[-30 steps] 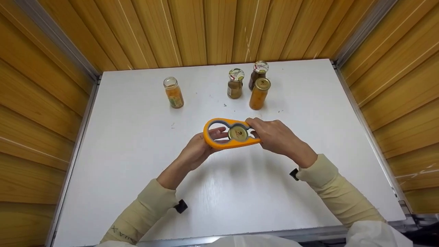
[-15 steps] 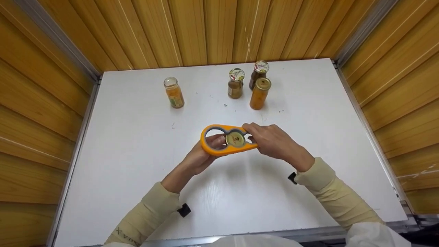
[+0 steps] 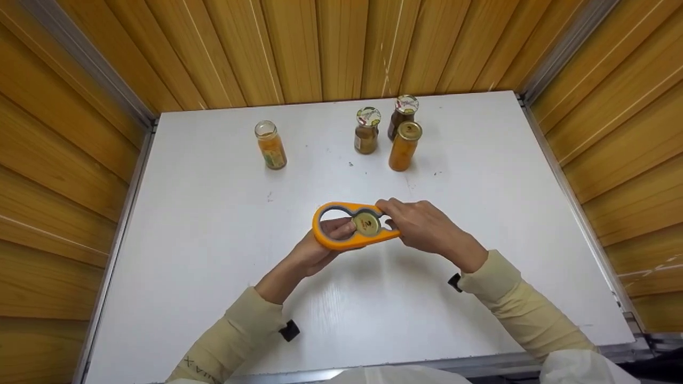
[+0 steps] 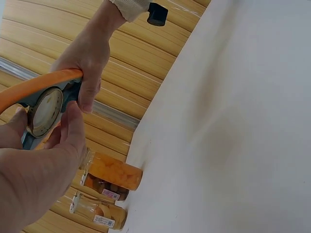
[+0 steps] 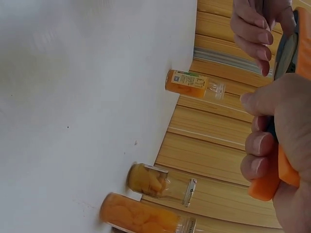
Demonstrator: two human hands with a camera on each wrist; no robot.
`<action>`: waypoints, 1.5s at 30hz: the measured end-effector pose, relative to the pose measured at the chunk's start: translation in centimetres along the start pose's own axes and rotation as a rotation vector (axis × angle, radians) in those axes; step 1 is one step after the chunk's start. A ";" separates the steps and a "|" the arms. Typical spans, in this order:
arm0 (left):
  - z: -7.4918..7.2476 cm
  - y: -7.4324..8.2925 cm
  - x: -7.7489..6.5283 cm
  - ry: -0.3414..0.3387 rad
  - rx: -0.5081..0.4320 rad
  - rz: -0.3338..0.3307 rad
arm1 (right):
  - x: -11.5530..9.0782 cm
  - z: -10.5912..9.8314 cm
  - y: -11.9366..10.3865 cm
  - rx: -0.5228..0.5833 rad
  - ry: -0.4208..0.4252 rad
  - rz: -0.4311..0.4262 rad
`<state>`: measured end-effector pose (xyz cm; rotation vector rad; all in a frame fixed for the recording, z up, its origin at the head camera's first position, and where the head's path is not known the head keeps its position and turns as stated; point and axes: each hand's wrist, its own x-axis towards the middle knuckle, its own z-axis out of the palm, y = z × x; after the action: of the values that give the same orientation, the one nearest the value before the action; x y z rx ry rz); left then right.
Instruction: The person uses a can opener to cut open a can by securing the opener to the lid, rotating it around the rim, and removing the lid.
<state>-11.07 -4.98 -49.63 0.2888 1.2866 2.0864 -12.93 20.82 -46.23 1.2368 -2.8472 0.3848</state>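
My right hand (image 3: pixel 429 226) grips the handles of an orange jar opener (image 3: pixel 341 245) with grey inner edges, held above the table. A gold jar lid (image 3: pixel 367 224) sits in its smaller ring, and the left wrist view shows the lid's underside (image 4: pixel 47 112) with no jar beneath. My left hand (image 3: pixel 309 253) is under the opener's larger ring, the thumb at the lid's edge and the fingers on the lid's other side in the left wrist view. The opener hides part of those fingers in the head view.
An uncapped jar of orange fruit (image 3: pixel 271 149) stands at the back left of the white table (image 3: pixel 203 224). Back right are a gold-lidded orange jar (image 3: pixel 403 152), a pale fruit jar (image 3: pixel 366 138) and a dark jar (image 3: pixel 397 120). Wood-look panels (image 3: pixel 299 48) enclose the table.
Both hands have come down toward the person with the opener and lid. My left thumb has moved in to the lid's edge. The standing jars have stayed put.
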 end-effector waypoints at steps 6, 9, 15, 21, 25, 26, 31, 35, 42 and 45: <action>0.0 -0.1 0.0 0.016 0.044 0.006 | -0.1 0.3 0.1 -0.007 0.017 -0.015; 0.0 -0.1 0.0 0.016 0.055 0.005 | -0.2 0.5 0.1 -0.008 0.026 -0.019; 0.0 -0.4 0.0 0.007 0.033 -0.006 | -0.2 0.7 0.3 -0.003 0.053 -0.044; 0.0 -0.6 -0.1 0.023 -0.031 -0.026 | -0.5 1.0 0.6 -0.010 0.094 -0.081; -0.3 -0.8 -0.3 0.067 -0.015 -0.056 | -0.7 1.1 0.9 -0.007 0.086 -0.065; -0.5 -0.8 -0.3 0.082 -0.010 -0.067 | -0.7 1.1 1.0 -0.008 0.084 -0.059; -1.9 -0.8 -0.9 0.164 0.025 -0.098 | -1.0 1.2 1.4 -0.005 0.082 -0.025; -3.3 0.0 -1.7 0.246 0.052 -0.093 | -1.4 1.3 1.8 0.006 0.084 -0.002; -6.0 2.8 -2.8 0.410 0.105 -0.047 | -2.1 1.6 2.6 0.014 0.108 0.030; -7.6 4.0 -3.1 0.480 0.187 -0.022 | -2.3 1.8 2.9 0.021 0.121 0.036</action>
<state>-14.23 -13.59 -49.46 -0.1606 1.7577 2.0919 -13.26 23.93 -48.90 1.1258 -2.7731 0.4752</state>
